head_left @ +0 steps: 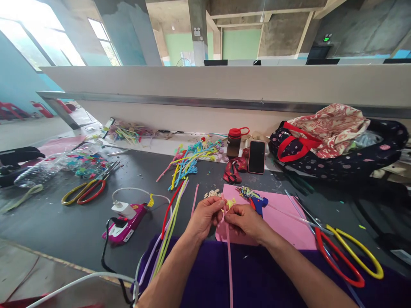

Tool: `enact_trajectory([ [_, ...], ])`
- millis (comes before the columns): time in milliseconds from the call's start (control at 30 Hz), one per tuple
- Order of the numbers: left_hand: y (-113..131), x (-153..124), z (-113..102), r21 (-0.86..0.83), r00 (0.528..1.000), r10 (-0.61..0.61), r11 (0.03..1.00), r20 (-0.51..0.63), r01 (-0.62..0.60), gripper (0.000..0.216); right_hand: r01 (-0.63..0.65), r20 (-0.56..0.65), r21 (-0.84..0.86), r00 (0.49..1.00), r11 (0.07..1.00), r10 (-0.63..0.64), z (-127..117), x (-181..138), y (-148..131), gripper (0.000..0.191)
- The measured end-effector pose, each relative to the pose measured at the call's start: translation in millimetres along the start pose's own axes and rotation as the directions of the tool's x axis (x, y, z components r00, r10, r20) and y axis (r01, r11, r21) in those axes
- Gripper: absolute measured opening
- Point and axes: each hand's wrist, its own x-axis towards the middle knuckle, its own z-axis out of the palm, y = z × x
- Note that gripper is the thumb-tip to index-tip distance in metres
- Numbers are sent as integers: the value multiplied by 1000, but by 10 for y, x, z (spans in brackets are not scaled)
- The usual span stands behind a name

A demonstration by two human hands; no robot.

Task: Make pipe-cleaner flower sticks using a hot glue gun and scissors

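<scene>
Scissors, first pair [95,183]: red and yellow handles; well apart from the fingers, to their left and beyond.
Power strip [126,231]: magenta, white plug on it; left of the fingers, beyond reach of the work.
Loose stems [165,241]: green and lilac lengths, running along the left forearm; best kept from snagging under it.
Coloured bundle [189,159]: blue, yellow and pink pieces; beyond the fingers, slightly left.
Left hand [204,218]: thumb and forefinger pinched on the pink stem near its far end. Handling note: a firm pinch close to the worked spot should stop the stem twisting.
Beige pieces [212,193]: small heap just beyond the left fingertips.
Pink stem [229,261]: one end at the fingertips, long tail running back between the forearms over purple cloth [257,278]. Handling note: the tail would serve best straight, clear of both wrists.
Right hand [246,220]: thumb and forefinger closed on the same stem, just beside the left pinch. Handling note: small, even pressure, tips near one another, likely gives the neatest control.
Glue gun [260,202]: blue, just beyond the right fingers on a pink sheet [285,218]; knuckles are better kept off it, its heat being untold.
Scissors, second pair [319,235]: red and yellow handles, right of the fingers, beside the right forearm.
</scene>
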Motion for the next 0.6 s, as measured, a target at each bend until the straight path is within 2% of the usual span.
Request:
enact_trajectory([
  [100,58,-27,-17,-146,999,-16,989,-40,10,21,-3,-30,-23,1000,1000,3,-83,8,-29,20],
  [233,102,-51,-31,-284,997,-73,956,19,75,16,20,-84,-68,996,997,-26,-154,19,-47,16],
  [433,133,-113,25,-279,995,-69,956,70,86,15,95,-66,-203,992,974,-111,-7,-21,-3,9],
  [600,189,-225,118,-235,995,-30,971,95,52,15,263,-43,-374,953,890,-299,66,-97,-113,22],
])
